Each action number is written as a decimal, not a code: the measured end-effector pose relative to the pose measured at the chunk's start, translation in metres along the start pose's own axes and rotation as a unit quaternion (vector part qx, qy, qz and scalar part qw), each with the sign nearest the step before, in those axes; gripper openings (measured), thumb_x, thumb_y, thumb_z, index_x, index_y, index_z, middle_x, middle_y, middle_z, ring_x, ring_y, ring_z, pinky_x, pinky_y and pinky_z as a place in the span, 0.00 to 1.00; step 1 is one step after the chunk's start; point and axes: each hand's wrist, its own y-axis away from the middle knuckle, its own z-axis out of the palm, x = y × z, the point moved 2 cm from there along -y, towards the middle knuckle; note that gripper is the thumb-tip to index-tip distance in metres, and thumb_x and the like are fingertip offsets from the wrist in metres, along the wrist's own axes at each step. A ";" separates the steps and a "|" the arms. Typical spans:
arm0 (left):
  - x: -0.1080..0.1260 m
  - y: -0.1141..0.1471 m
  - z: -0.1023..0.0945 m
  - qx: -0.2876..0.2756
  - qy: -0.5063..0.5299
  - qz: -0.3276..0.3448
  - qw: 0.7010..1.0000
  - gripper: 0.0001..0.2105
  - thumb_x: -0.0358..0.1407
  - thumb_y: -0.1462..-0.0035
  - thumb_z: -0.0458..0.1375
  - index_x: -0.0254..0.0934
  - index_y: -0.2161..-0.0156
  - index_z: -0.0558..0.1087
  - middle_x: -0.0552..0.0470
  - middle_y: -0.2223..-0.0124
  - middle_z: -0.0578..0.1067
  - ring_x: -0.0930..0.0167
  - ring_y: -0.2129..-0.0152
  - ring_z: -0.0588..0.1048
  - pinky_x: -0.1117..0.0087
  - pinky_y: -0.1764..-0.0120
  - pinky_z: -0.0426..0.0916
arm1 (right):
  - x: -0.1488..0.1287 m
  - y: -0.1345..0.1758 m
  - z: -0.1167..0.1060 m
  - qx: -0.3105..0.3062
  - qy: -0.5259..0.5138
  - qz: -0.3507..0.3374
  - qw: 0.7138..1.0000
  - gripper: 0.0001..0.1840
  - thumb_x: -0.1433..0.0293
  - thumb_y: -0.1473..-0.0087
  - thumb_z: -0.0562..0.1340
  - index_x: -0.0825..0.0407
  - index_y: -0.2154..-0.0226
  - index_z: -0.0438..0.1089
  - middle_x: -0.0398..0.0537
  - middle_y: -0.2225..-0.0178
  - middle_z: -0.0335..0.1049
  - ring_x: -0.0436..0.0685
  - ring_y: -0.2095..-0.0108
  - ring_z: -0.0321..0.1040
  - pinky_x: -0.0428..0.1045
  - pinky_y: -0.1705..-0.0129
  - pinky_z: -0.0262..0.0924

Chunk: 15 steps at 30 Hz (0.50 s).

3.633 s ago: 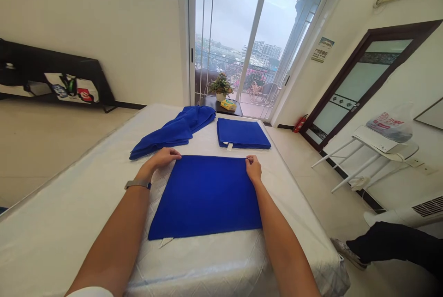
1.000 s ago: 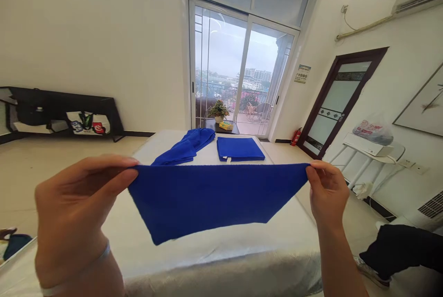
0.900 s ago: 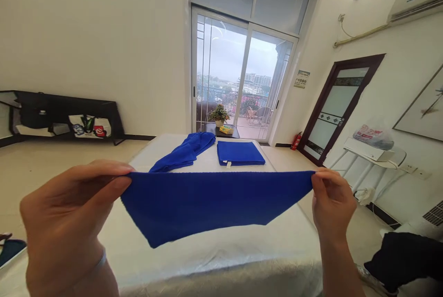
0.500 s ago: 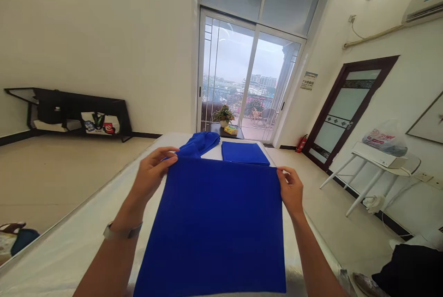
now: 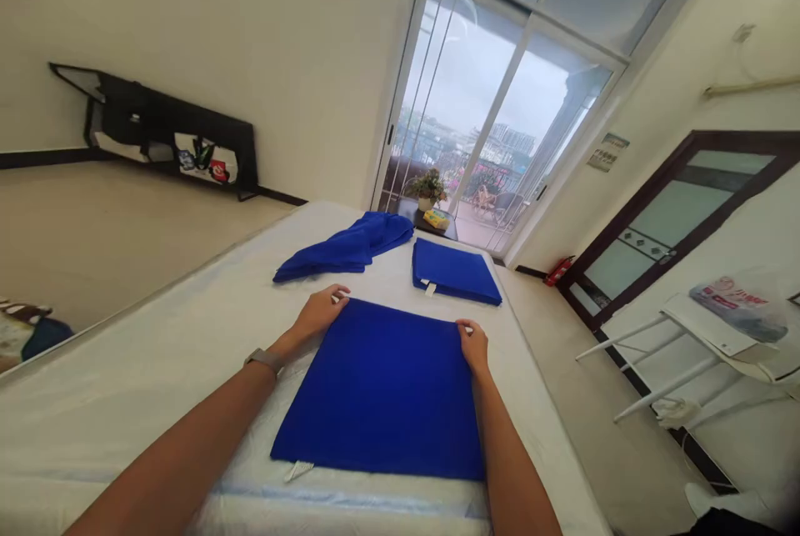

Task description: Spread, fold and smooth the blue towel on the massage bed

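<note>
1. You are working on a blue cloth [image 5: 387,394] that is lying smooth and roughly four-sided straight ahead of you on the white mattress [image 5: 175,353]. A white label [image 5: 298,469] is poking out at the cloth's 8 o'clock.

2. Your left hand [image 5: 320,313] is pinching the cloth's far corner at 11 o'clock, thumb and fingertips closing on the edge.

3. Your right hand [image 5: 475,346] is pinching the other far corner, at 2 o'clock. Whether that far edge is lifting clear of the mattress, you cannot tell from here.

4. Done, by the look of it: a neat stack of folded blue cloths [image 5: 459,272] is sitting at 1 o'clock from your cloth, well squared, with labels showing along its near side. Its count is not showing clearly.

5. In hand: your cloth is looking tidy and nearly flat, but it is lying apart from the stack, so this piece is probably not finished. Its number of layers is not showing.

6. Left, judging by the layout: a loose heap of blue cloth [image 5: 350,248] is lying between 11 and 12 o'clock, rumpled and untouched by either hand.
</note>
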 end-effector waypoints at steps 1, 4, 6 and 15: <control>-0.002 -0.001 0.001 0.002 -0.027 -0.001 1.000 0.15 0.45 0.50 0.59 0.42 0.59 0.76 0.50 0.64 0.80 0.65 0.69 0.75 0.67 0.61 0.66 | 0.001 0.000 0.000 0.000 0.004 -0.001 1.000 0.17 0.56 0.46 0.57 0.46 0.64 0.78 0.48 0.60 0.78 0.59 0.68 0.72 0.54 0.58 0.65; -0.005 -0.003 0.005 0.006 -0.111 0.009 0.994 0.13 0.40 0.46 0.56 0.42 0.58 0.77 0.48 0.62 0.80 0.64 0.66 0.75 0.65 0.58 0.64 | 0.000 0.000 0.000 -0.001 0.018 -0.008 1.000 0.19 0.56 0.44 0.56 0.47 0.61 0.78 0.50 0.58 0.77 0.58 0.67 0.70 0.54 0.55 0.64; -0.006 -0.003 0.009 0.005 -0.143 0.019 0.990 0.13 0.39 0.44 0.54 0.41 0.56 0.77 0.47 0.61 0.80 0.63 0.64 0.75 0.64 0.56 0.64 | -0.001 0.001 0.000 0.000 0.035 -0.016 0.999 0.19 0.58 0.42 0.55 0.48 0.60 0.77 0.51 0.56 0.76 0.57 0.67 0.69 0.54 0.53 0.63; 0.006 0.002 0.014 0.011 -0.219 0.036 0.975 0.15 0.37 0.40 0.51 0.39 0.52 0.76 0.46 0.57 0.80 0.61 0.56 0.75 0.62 0.51 0.65 | -0.016 0.010 -0.003 -0.013 0.116 -0.047 0.992 0.20 0.67 0.37 0.50 0.49 0.55 0.76 0.51 0.52 0.74 0.58 0.57 0.69 0.53 0.48 0.61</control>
